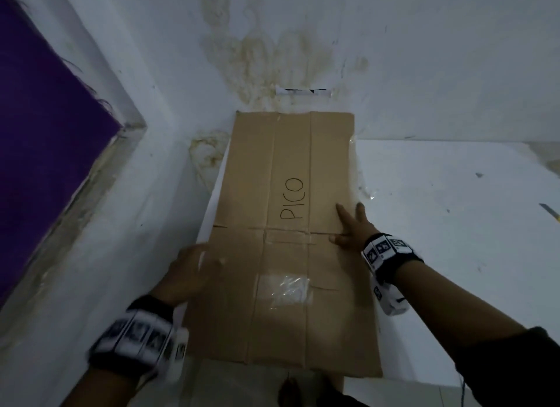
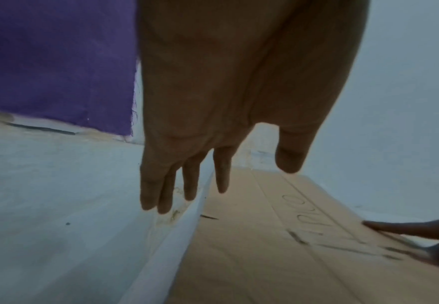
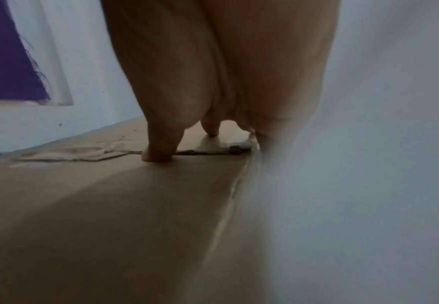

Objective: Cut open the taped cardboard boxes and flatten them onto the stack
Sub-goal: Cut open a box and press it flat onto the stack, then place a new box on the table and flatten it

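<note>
Right grip point(image 1: 353, 226) pressing flattened box point(image 1: 281, 255), knife point(image 1: 549, 210) perhaps nearby

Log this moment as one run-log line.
flattened cardboard on white surface | right hand presses it | left hand open at left edge

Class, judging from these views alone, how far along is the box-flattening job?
Done: the cardboard box marked PICO already lies flat on the white table. In hand: the right hand presses its right edge with spread fingers; the left hand is open at the left edge. Left: unclear, since no other boxes show. The cutter lies aside.
</note>
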